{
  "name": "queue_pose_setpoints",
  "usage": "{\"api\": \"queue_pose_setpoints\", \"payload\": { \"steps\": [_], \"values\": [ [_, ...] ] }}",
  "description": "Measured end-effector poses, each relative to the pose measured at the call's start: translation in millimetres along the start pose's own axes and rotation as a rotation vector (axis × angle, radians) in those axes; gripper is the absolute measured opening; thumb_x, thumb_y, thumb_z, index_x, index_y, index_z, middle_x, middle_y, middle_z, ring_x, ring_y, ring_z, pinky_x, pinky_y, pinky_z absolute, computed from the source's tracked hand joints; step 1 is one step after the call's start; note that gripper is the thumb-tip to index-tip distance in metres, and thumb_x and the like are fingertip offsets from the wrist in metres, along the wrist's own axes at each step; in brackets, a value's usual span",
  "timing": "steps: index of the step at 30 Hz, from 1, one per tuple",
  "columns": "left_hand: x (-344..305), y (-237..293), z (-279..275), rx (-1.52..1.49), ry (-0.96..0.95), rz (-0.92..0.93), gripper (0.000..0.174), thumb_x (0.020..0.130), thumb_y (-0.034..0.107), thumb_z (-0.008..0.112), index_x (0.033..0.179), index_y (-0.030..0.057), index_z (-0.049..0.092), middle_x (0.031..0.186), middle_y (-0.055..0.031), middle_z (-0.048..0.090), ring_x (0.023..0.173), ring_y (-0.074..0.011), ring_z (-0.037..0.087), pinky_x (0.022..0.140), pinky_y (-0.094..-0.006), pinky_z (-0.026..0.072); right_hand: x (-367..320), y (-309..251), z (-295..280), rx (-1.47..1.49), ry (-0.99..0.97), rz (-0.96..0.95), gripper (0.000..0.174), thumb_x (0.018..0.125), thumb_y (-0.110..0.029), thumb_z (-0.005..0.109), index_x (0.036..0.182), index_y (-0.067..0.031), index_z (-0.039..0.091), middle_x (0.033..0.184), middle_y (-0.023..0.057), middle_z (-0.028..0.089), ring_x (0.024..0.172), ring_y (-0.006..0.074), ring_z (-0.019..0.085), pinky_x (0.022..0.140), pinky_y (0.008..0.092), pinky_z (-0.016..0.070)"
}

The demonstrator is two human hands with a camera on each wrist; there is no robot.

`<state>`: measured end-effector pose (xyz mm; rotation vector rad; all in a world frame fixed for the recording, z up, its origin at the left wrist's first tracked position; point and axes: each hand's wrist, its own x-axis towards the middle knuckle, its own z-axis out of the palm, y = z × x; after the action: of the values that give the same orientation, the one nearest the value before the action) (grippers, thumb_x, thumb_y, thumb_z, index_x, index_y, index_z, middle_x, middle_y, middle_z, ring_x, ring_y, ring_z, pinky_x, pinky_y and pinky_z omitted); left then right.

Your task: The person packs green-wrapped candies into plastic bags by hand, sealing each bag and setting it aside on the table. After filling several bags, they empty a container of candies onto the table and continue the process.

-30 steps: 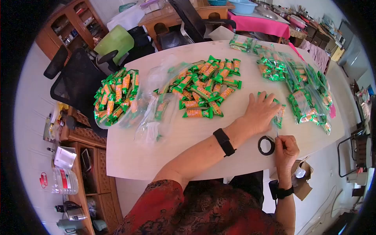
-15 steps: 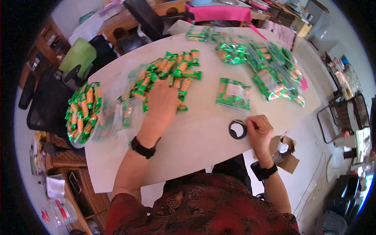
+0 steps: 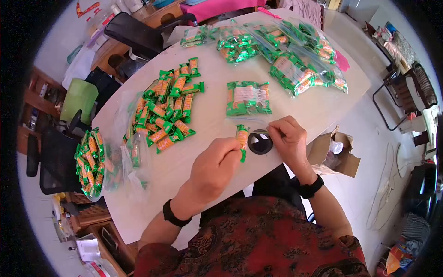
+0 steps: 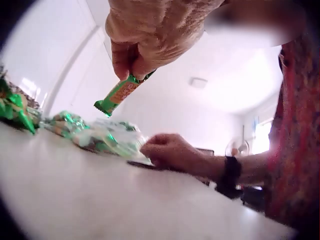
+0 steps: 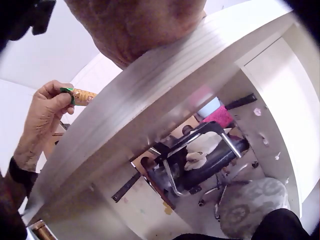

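Note:
My left hand (image 3: 214,168) pinches one small wrapped snack bar (image 3: 242,138), green at the ends and orange in the middle. In the left wrist view the bar (image 4: 120,95) hangs below the fingertips, above the white tabletop. My right hand (image 3: 290,138) has its fingers curled at the edge of a clear plastic bag (image 3: 249,98) and pinches its corner. Several snack bars lie flat inside that bag, behind a pale label. A black ring (image 3: 252,148) like a tape roll lies between the hands. The loose pile of snack bars (image 3: 168,108) is left of the bag.
Filled bags (image 3: 295,71) lie along the far right of the table (image 3: 212,115). A bag full of bars (image 3: 91,164) stands at the left edge, beside crumpled clear plastic (image 3: 131,161). An opened cardboard box (image 3: 346,161) is on the floor at right. Chairs (image 3: 134,37) stand beyond the table.
My left hand went from the bag to the pile, took a snack bar and carried it back to the right, near the black ring. The right hand stays by the bag's edge. The head view shifted.

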<state>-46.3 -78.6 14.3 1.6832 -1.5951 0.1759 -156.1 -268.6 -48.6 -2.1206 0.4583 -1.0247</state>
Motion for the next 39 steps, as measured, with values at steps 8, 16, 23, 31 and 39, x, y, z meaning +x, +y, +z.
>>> {"api": "queue_pose_setpoints", "payload": {
  "steps": [8,16,23,31,39],
  "values": [
    [30,-25,22,0.097,-0.147,0.261,0.010,0.077,-0.003,0.062,0.085,-0.0030,0.056,0.097,-0.0139,0.057,0.080,-0.0280,0.059,0.064,-0.0359,0.0503,-1,1,-1,0.051,0.010,0.036,0.008,0.077,-0.001,0.071,0.085,-0.0027,0.068,0.080,0.0100,0.062,0.066,0.0234,0.063,0.059,0.0311,0.0507],
    [49,-43,43,0.198,-0.165,0.464,0.015,0.069,-0.001,0.065,0.080,-0.0032,0.055,0.098,-0.0151,0.059,0.079,-0.0287,0.060,0.064,-0.0357,0.0512,-2,4,0,0.048,0.032,0.040,0.009,0.077,-0.002,0.071,0.085,-0.0037,0.068,0.082,0.0106,0.063,0.069,0.0254,0.064,0.060,0.0326,0.0521],
    [65,-48,57,0.486,-0.079,0.541,0.011,0.070,0.010,0.060,0.066,0.0054,0.052,0.095,-0.0103,0.059,0.074,-0.0215,0.052,0.061,-0.0334,0.0437,-4,3,0,0.051,0.047,0.035,0.009,0.077,-0.002,0.071,0.085,-0.0040,0.068,0.082,0.0104,0.063,0.068,0.0262,0.064,0.059,0.0336,0.0523],
    [77,-52,78,0.616,0.043,0.411,0.008,0.071,0.010,0.063,0.077,0.0052,0.059,0.099,-0.0051,0.061,0.085,-0.0210,0.055,0.070,-0.0368,0.0384,-3,3,0,0.078,0.038,0.042,0.009,0.077,-0.003,0.071,0.084,-0.0043,0.067,0.082,0.0097,0.063,0.069,0.0267,0.064,0.060,0.0339,0.0525],
    [87,-69,85,0.577,-0.088,0.088,0.014,0.067,0.010,0.065,0.073,0.0110,0.052,0.079,-0.0039,0.052,0.078,-0.0246,0.055,0.067,-0.0389,0.0385,-3,4,-1,0.050,-0.062,-0.012,0.007,0.078,-0.002,0.070,0.084,-0.0038,0.066,0.082,0.0103,0.062,0.069,0.0291,0.064,0.061,0.0348,0.0528]
  ]
}}
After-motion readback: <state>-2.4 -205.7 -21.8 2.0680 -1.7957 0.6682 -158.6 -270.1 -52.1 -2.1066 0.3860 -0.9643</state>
